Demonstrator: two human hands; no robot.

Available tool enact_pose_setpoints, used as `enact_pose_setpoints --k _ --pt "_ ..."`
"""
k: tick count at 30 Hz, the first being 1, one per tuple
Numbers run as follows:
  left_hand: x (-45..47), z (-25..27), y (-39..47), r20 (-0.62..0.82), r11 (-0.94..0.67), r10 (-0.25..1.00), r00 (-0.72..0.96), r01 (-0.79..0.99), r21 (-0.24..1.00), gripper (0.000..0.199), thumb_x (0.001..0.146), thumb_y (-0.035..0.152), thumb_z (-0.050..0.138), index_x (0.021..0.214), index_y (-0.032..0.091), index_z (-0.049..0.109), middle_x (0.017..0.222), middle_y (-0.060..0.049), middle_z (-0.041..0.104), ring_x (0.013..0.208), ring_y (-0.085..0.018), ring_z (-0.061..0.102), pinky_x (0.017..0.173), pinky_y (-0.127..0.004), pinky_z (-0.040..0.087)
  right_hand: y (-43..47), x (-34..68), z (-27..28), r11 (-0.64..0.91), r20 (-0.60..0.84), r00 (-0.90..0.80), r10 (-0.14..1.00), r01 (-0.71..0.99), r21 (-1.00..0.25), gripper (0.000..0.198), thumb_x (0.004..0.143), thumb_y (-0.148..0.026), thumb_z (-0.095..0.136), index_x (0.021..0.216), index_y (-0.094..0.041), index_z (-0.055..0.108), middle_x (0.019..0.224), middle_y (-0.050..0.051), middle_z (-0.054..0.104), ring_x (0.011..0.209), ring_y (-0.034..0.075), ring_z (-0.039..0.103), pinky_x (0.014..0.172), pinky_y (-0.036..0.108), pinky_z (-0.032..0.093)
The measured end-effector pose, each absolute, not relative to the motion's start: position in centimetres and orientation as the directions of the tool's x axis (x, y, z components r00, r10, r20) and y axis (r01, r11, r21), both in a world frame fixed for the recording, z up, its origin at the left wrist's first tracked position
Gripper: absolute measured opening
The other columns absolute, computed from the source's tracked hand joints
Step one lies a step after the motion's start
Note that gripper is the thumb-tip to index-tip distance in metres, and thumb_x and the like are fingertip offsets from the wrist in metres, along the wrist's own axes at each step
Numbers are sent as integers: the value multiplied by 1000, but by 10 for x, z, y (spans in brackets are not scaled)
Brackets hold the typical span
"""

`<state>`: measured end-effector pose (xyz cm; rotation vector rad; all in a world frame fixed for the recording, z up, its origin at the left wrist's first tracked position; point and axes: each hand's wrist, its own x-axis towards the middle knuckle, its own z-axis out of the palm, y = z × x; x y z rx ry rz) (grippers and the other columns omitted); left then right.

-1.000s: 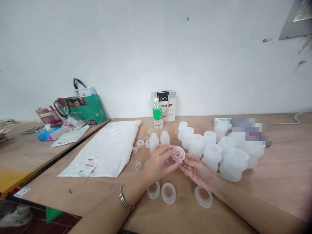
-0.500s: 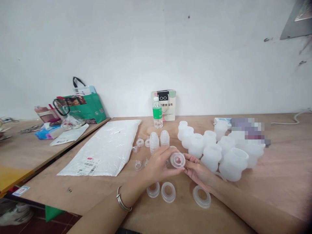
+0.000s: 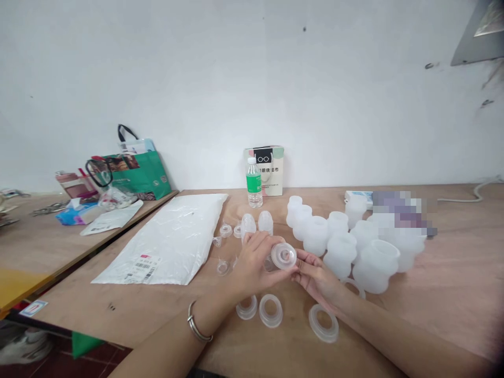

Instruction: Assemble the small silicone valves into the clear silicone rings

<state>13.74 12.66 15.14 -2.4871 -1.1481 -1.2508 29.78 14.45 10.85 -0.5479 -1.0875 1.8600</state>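
Above the middle of the table, my left hand (image 3: 258,262) is wrapped round a clear bottle collar ring (image 3: 284,255) with a see-through nipple seated in its centre. The ring's open underside faces me. At its right edge, the fingers of my right hand (image 3: 317,275) pinch the collar ring too. Below my hands lie loose collar rings (image 3: 271,311), and another ring (image 3: 323,323) rests under my right wrist. Clear silicone nipples (image 3: 223,268) stand left of my left hand. Just behind it are two domed clear caps (image 3: 248,227), partly hidden. Right of my hands stand several frosted bottle bodies (image 3: 376,265).
A white plastic mailer (image 3: 165,236) lies flat on the left. At the back, a water bottle (image 3: 254,184) stands before a paper bag (image 3: 275,173) near the wall. A green bag (image 3: 147,173) and a tissue pack (image 3: 76,214) sit on the left table.
The collar ring and both hands have shifted slightly left; the ring's face is tilted a little more upward. Both hands keep their grip on it.
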Motion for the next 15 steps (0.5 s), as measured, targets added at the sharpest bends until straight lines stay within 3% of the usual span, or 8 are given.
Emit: enact_pose_setpoints --k 7,15 --pt "134 158 122 697 -793 501 512 595 132 33 71 43 65 90 19 53 84 -3 63 76 -17 56 70 -32 33 145 298 115 -216 32 -519 854 -409 -887 29 57 -34 79 61 -15 58 63 -3 52 60 9 42 59 23 34" --pt "131 158 124 717 -720 536 446 684 112 33 75 41 60 97 18 51 83 -4 62 77 -18 53 71 -34 32 146 298 113 -209 68 -517 853 -457 -864 25 66 -35 74 65 -15 59 63 -1 54 60 9 44 59 21 36"
